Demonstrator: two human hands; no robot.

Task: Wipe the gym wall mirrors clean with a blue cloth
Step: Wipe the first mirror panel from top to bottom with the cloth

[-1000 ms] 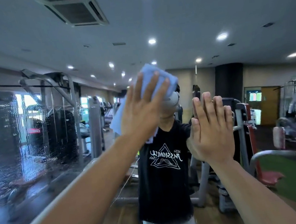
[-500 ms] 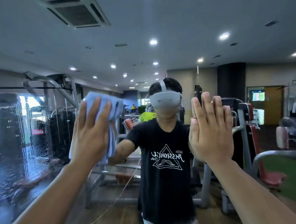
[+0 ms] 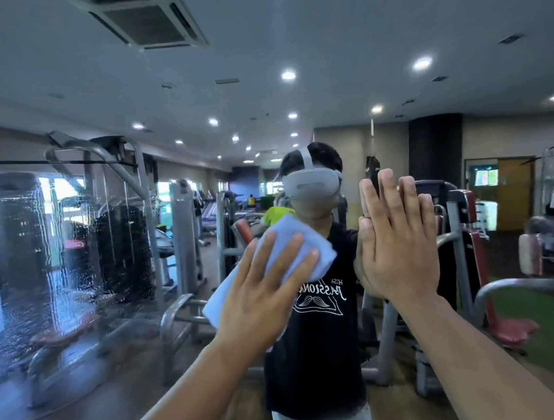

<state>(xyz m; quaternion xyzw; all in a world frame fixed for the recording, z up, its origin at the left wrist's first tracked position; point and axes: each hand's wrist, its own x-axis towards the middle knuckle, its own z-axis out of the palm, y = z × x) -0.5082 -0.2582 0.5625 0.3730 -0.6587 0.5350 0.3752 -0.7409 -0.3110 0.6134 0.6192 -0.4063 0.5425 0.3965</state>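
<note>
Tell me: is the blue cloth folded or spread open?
Folded. The cloth shows a thick, rounded edge, a compact pad under the flat left hand.

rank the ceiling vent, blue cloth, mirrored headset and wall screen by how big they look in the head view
ceiling vent and blue cloth: about alike, cloth partly hidden by the left hand, so unranked
mirrored headset
wall screen

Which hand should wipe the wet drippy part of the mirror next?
The left hand. It presses the blue cloth flat on the mirror and is nearer the wet patch on the left. The right hand is bare, flat against it.
</note>
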